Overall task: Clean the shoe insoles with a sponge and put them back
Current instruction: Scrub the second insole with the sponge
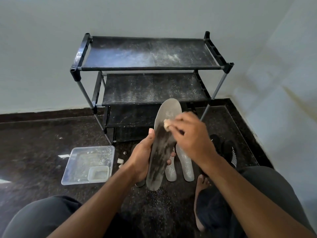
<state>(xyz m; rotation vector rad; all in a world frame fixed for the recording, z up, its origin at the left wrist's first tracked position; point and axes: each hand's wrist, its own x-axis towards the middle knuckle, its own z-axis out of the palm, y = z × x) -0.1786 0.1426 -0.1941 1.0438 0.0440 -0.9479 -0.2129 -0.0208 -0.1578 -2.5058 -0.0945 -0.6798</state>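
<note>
The grey insole [164, 143], judged light, thin and bendy, is held upright above the floor by the left hand [141, 158], fingers curled round its near half, while a small sponge [167, 124] is pinched in the right hand [190, 134] against its far half.

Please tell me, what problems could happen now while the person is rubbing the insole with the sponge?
1. The left hand grips the held insole only at its lower half, so the sponge pressed by the right hand near the unsupported toe end may bend it or make it slip.
2. Loosened dirt may fall on the two insoles lying on the floor directly below.
3. The clear tray sits close to the left forearm and might get knocked.
</note>
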